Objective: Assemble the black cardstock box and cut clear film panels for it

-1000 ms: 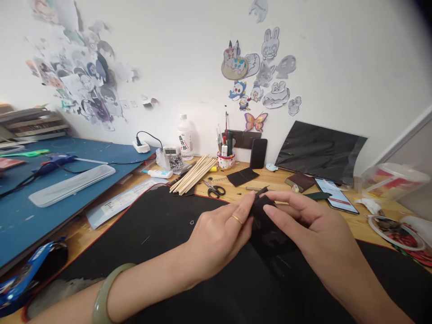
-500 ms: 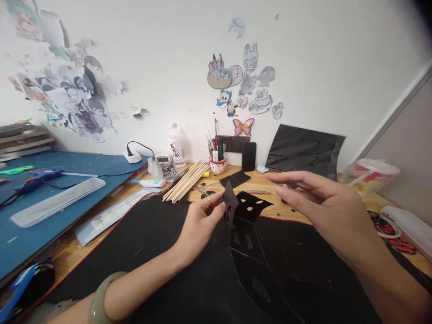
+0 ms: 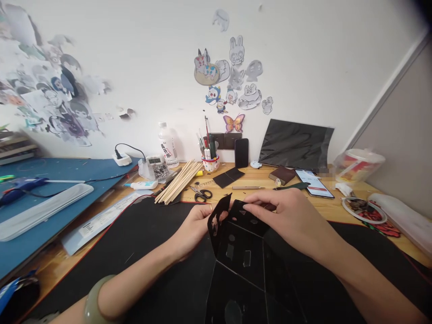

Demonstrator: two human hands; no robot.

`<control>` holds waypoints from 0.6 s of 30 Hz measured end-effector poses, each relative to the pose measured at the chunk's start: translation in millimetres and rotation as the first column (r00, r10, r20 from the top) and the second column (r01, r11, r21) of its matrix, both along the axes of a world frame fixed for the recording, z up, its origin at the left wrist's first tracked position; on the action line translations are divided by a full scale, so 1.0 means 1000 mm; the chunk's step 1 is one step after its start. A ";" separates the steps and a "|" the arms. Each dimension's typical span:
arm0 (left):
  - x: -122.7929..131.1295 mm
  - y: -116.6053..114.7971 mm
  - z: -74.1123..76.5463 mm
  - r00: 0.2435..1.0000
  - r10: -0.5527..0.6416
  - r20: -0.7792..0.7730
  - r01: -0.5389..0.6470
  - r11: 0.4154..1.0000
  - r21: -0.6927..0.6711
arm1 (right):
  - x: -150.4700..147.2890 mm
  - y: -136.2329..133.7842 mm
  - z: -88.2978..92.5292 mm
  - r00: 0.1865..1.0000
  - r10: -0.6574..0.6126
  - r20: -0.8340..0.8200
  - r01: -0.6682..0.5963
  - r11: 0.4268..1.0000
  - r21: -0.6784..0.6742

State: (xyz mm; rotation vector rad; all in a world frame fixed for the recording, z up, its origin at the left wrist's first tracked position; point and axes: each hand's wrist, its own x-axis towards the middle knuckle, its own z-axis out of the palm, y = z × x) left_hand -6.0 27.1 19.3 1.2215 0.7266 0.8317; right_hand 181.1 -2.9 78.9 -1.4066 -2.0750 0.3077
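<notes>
A folded black card piece (image 3: 241, 256) with small cut-out holes rises from the black mat (image 3: 151, 252) in front of me. My left hand (image 3: 192, 227) grips its left flap, which stands upright, fingers closed behind it; a ring shows on one finger and a jade bangle on the wrist. My right hand (image 3: 286, 216) pinches the top edge of the card's middle panel, fingers pressed together on it.
Behind the mat lie scissors (image 3: 201, 194), a bundle of wooden sticks (image 3: 177, 182), a pen cup (image 3: 210, 162), a water bottle (image 3: 168, 146), an upright phone (image 3: 241, 153) and a second phone (image 3: 313, 183). A blue cutting mat (image 3: 50, 189) with a glue gun is at left.
My right hand came down from the air and took hold of the card's top edge. The card is unfolded further, and the view has shifted.
</notes>
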 end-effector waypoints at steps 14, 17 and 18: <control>0.002 -0.001 0.003 0.994 -0.096 0.045 0.097 0.994 -0.039 | -0.002 0.001 -0.002 0.999 -0.028 0.034 0.026 0.999 0.040; 0.002 0.000 0.002 0.992 -0.109 0.067 0.114 0.991 -0.068 | -0.003 0.002 -0.004 0.998 -0.028 0.049 0.024 0.997 0.067; 0.002 0.000 0.001 0.990 -0.119 0.072 0.124 0.990 -0.074 | -0.003 0.003 -0.005 0.998 -0.024 0.054 0.020 0.997 0.080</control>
